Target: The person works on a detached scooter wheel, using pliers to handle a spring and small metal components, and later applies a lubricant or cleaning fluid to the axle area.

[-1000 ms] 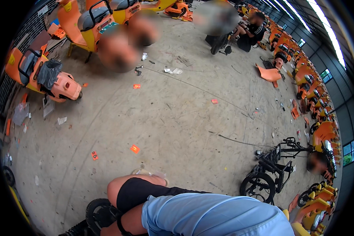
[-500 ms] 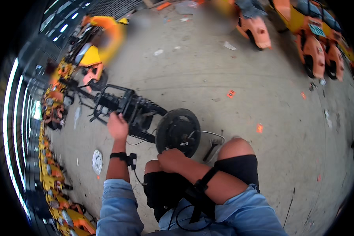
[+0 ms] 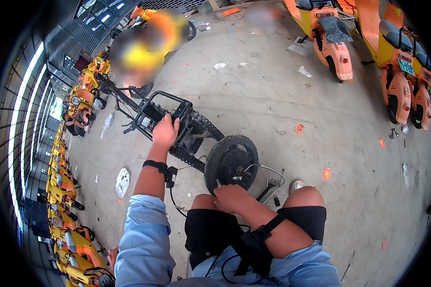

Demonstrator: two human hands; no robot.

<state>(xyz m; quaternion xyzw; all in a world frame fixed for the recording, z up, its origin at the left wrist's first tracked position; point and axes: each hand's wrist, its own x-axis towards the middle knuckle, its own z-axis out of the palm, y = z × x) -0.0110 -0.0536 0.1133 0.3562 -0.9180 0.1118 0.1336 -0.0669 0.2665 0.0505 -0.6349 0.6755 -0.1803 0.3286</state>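
A stripped black scooter frame point(image 3: 151, 112) lies in front of me, its rear wheel point(image 3: 232, 162) toward my knees. My left hand point(image 3: 165, 132) grips the frame beside the battery bay, fingertips and thumb showing over it. At the tyre's near edge, my right hand point(image 3: 230, 197) is closed, its knuckles toward me. A small light sliver shows by its fingers against the tyre; what it holds is too hidden to name. A grey cable point(image 3: 277, 174) loops out of the wheel hub. Coil shocks point(image 3: 207, 125) join the frame to the wheel end.
Orange-and-yellow scooters point(image 3: 337, 57) stand at the far right, and a long row of others point(image 3: 60, 191) lines the left wall. Beside my left arm a white plate-like piece point(image 3: 122, 182) lies on the concrete floor. Orange scraps point(image 3: 326, 173) and bits of plastic are scattered around.
The view has shifted, so the scooter frame and wheel appear farther right and slightly lower. My left hand stays at the frame and my right hand at the tyre's near edge.
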